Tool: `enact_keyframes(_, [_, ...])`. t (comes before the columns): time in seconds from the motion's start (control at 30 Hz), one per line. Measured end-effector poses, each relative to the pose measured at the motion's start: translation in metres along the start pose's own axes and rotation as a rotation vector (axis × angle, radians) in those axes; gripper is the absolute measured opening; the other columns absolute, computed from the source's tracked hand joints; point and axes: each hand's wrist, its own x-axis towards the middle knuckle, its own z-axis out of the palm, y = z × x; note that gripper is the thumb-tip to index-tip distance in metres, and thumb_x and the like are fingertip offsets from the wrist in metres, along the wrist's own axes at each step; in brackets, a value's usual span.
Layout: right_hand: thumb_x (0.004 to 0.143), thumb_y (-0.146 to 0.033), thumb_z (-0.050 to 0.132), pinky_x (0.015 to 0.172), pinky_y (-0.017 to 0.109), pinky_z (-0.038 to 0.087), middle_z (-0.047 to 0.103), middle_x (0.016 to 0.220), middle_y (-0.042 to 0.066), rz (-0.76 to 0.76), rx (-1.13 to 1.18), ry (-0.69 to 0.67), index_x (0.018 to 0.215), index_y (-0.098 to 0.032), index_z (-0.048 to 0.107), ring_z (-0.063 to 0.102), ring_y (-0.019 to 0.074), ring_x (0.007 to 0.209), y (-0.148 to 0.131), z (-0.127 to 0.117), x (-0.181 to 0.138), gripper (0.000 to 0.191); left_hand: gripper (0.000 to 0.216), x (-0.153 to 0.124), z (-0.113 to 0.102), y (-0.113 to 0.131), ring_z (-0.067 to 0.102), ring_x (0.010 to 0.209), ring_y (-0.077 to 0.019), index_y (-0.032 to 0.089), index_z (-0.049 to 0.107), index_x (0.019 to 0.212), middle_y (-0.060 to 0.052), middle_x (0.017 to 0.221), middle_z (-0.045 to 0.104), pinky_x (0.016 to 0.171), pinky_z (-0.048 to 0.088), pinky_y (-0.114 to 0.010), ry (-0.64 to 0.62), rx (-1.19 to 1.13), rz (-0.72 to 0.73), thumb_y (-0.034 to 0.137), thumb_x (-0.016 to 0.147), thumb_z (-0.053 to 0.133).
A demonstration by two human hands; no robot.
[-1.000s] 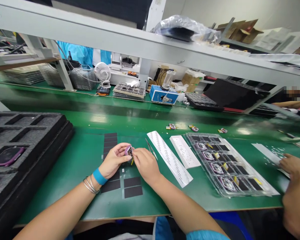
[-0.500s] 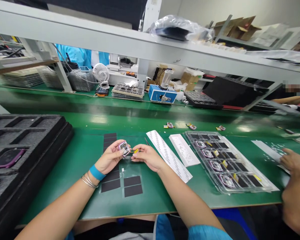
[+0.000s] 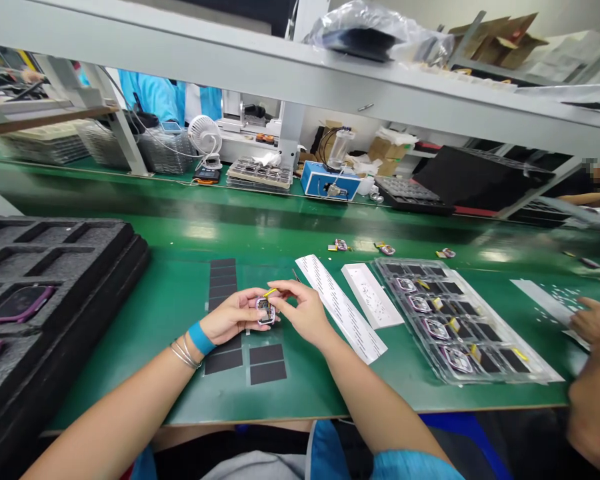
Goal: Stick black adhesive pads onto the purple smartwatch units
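Observation:
A small smartwatch body (image 3: 265, 311) with a purple rim and exposed electronics is held up over the bench. My left hand (image 3: 234, 312) pinches it from the left, fingers closed on its edge. From the right, my right hand (image 3: 300, 308) grips a small yellow-wrapped battery (image 3: 270, 293) between thumb and fingers, just above the watch body's top edge. Beneath my hands lie a strip of black rectangular pads (image 3: 223, 280) and a clear sheet with two more black pads (image 3: 267, 364).
At left stands a black foam tray (image 3: 140, 267) holding purple-rimmed watches. To the right lie a printed white label sheet (image 3: 341, 308), a white box (image 3: 373, 297) and a clear plastic tray (image 3: 430, 363) of watch bodies. A co-worker's hand (image 3: 597, 323) is at far right.
The watch body has turned and shifted slightly right. My right hand has brought the yellow battery from beside the watch body to above it, and my hands are closer together.

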Motion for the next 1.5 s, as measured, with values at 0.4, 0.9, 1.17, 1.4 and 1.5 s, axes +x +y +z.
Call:
enact_keyframes(0.4, [0.08, -0.026, 0.06, 0.07, 0.028, 0.052, 0.065, 0.109, 0.006, 0.057, -0.132, 0.09, 0.117, -0.024, 0.057, 0.06, 0.0163, 0.091, 0.008, -0.001, 0.009, 0.037, 0.022, 0.003, 0.01, 0.001, 0.069, 0.07, -0.0183, 0.012, 0.061, 0.091, -0.01, 0.086, 0.07, 0.061, 0.056, -0.026, 0.222, 0.081, -0.082, 0.013, 0.07, 0.069])
enact_keyframes(0.9, [0.077, -0.012, 0.063, 0.088, 0.037, 0.046, 0.061, 0.099, 0.007, 0.181, -0.768, -0.253, 0.086, -0.018, 0.069, 0.057, 0.0213, 0.095, -0.002, 0.002, -0.071, 0.012, 0.018, -0.004, 0.009, -0.004, 0.066, 0.089, -0.0238, 0.011, 0.061, 0.09, -0.012, 0.088, 0.07, 0.077, 0.054, -0.047, 0.07, -0.033, -0.253, 0.007, 0.073, 0.062])
enact_keyframes(1.17, [0.072, -0.009, 0.067, 0.084, 0.038, 0.047, 0.059, 0.096, 0.006, 0.214, -0.634, -0.177, 0.074, -0.019, 0.07, 0.059, 0.0204, 0.091, 0.006, 0.001, -0.067, 0.01, 0.02, -0.005, 0.012, -0.003, 0.066, 0.087, -0.0231, 0.013, 0.061, 0.089, -0.011, 0.09, 0.07, 0.078, 0.054, -0.047, 0.063, -0.028, -0.269, 0.009, 0.07, 0.065])
enact_keyframes(1.4, [0.081, -0.007, 0.055, 0.083, 0.039, 0.047, 0.053, 0.093, 0.006, 0.105, -0.649, -0.198, 0.076, -0.017, 0.06, 0.053, 0.0204, 0.091, 0.011, 0.004, -0.069, 0.012, 0.022, -0.006, 0.013, -0.003, 0.066, 0.08, -0.0208, 0.013, 0.061, 0.089, -0.011, 0.091, 0.07, 0.077, 0.054, -0.046, 0.072, -0.037, -0.265, 0.011, 0.068, 0.067])
enact_keyframes(1.5, [0.085, -0.007, 0.046, 0.082, 0.039, 0.047, 0.052, 0.096, 0.008, -0.017, -0.662, -0.194, 0.082, -0.018, 0.055, 0.05, 0.021, 0.092, 0.01, 0.005, -0.082, 0.015, 0.023, -0.007, 0.013, -0.003, 0.065, 0.081, -0.0195, 0.014, 0.062, 0.089, -0.011, 0.093, 0.07, 0.076, 0.055, -0.045, 0.09, -0.024, -0.269, 0.012, 0.068, 0.069])
